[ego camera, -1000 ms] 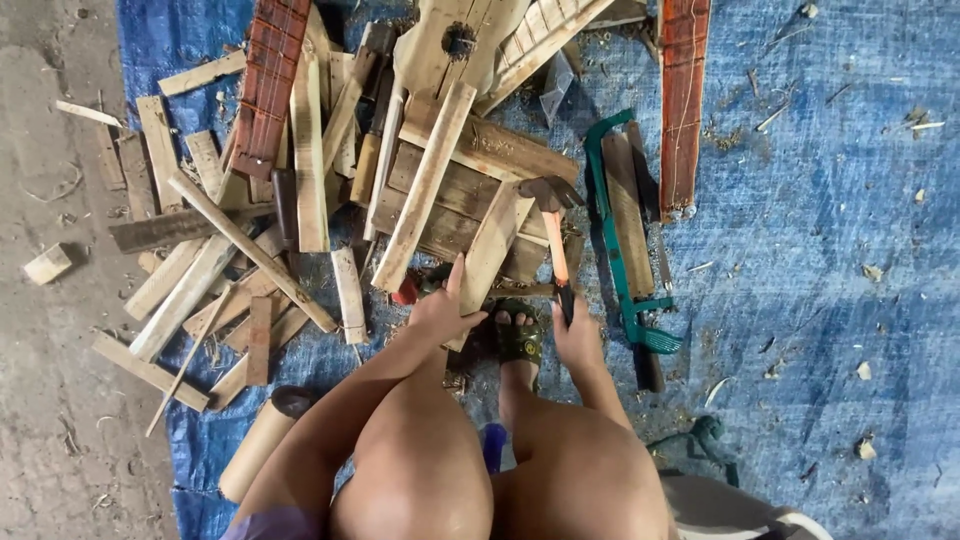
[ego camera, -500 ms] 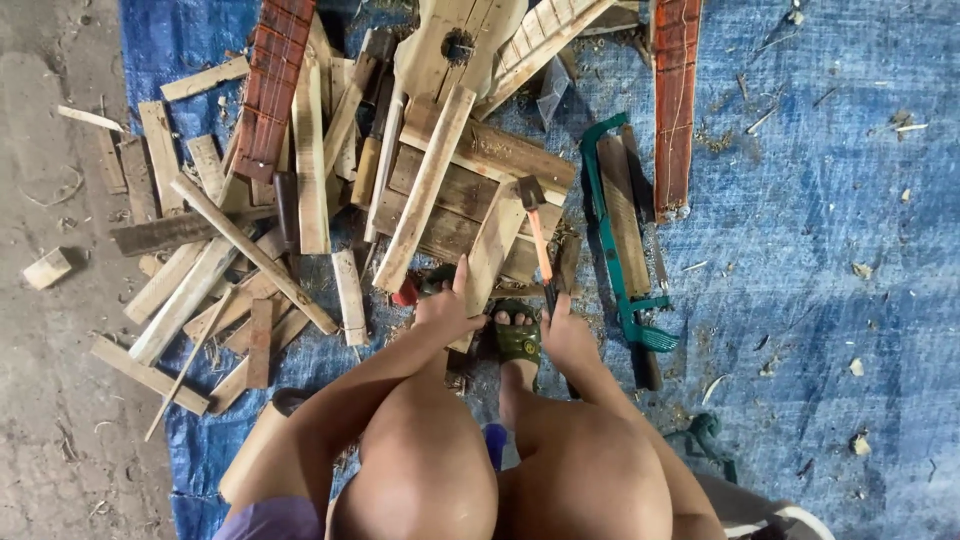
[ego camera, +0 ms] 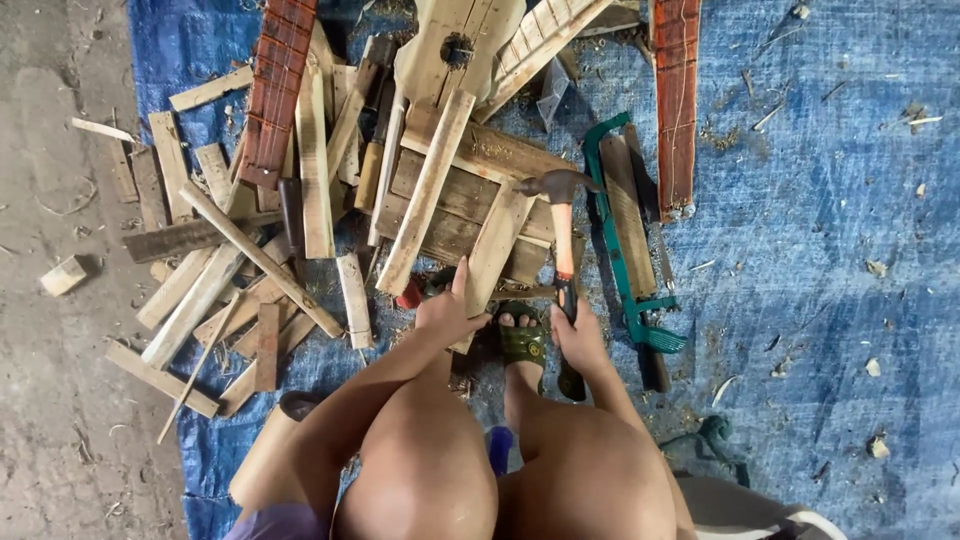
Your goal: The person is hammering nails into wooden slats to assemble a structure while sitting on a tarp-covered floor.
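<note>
While knees hide the forearms, right hand [ego camera: 578, 338] grips the hammer [ego camera: 560, 225].

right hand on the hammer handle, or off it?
Touching. The head view shows the right hand wrapped around the hammer handle near its lower end, no gap visible.

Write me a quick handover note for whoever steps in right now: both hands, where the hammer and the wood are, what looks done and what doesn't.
Right hand: closed round the handle of the hammer, head up over the pale plank.
Left hand: pressed on the near end of that plank, fingers spread.
Sandalled foot sits between the hands by the plank's end.
Plank lies across the wooden pallet piece on the blue tarp; green-framed saw lies right of the hammer.
Done: many loose slats lie piled to the left.
Left: the pallet piece is not yet apart.
</note>
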